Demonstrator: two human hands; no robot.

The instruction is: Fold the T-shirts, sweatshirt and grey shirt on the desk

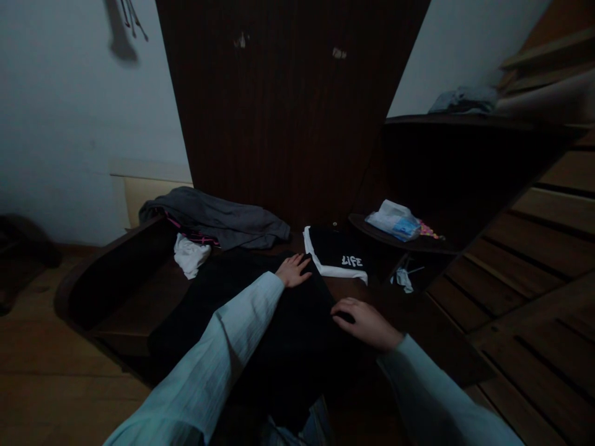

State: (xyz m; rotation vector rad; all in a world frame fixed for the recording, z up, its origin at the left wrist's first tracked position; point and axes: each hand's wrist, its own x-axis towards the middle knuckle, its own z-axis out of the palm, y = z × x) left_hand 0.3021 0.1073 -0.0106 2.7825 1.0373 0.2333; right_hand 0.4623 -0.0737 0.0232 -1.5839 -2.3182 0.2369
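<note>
A black garment [232, 279] lies spread over the dark wooden desktop and hangs down at the front. My left hand [294, 271] rests flat on its far part, fingers spread. To the right, my right hand [365, 322] has its thumb and fingers curled together at the garment's right edge, pinching the cloth there. Just beyond my hands is a folded black-and-white garment [332, 253] with white lettering. The room is dim, so the black cloth's kind and folds are hard to make out.
A grey garment [218, 214] and a crumpled white cloth [190, 255] lie at the back left. On the right, a small shelf [372, 229] holds a plastic packet [394, 222]. A tall dark panel [288, 111] stands behind, and slatted wood [525, 266] is at the right.
</note>
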